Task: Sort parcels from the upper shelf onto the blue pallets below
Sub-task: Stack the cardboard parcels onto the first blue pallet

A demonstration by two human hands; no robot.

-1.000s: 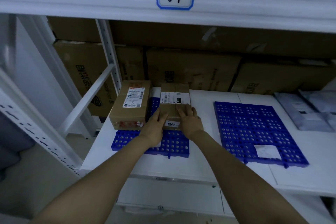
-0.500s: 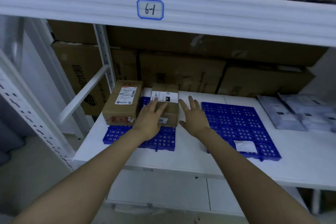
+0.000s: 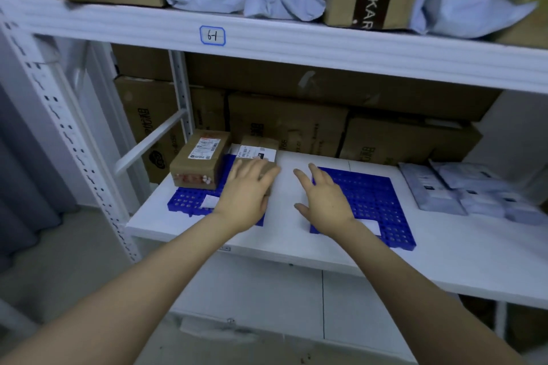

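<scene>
Small parcel (image 3: 258,153) sitting on left pallet (image 3: 186,201)
Fingers of left hand (image 3: 247,192) lying straight over it; fingers of right hand (image 3: 324,200) spreading wide, empty

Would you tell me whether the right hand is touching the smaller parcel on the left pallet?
Apart. The head view shows a strip of white shelf between the right hand and the smaller parcel.

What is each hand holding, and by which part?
Nothing gripped. Left hand lies flat over the small box, near end; right hand open, empty.
</scene>
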